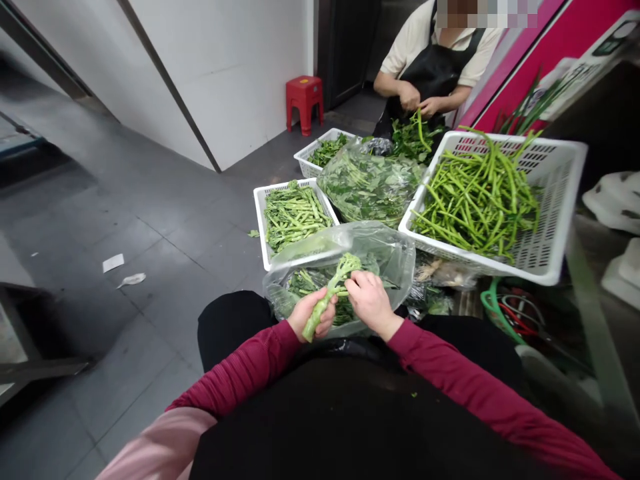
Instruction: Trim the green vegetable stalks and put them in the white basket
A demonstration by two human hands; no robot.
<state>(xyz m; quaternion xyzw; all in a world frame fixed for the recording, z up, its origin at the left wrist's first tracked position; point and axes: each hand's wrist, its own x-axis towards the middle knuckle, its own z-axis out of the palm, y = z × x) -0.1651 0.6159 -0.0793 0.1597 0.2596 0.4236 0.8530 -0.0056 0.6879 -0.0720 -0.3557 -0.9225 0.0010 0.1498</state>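
Left hand (pixel 314 312) closed round thick green stalk (pixel 326 300) at lower centre, likely to steady it, right hand (pixel 371 299) fingers bent in at its upper side, grip unclear, plastic bag (pixel 395 257) beneath, maybe catching bits.

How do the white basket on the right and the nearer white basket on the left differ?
The right basket looks larger; the left basket smaller. The right basket holds long, thin stems; the left, short stalks. Both are white, slotted and hold green vegetables.
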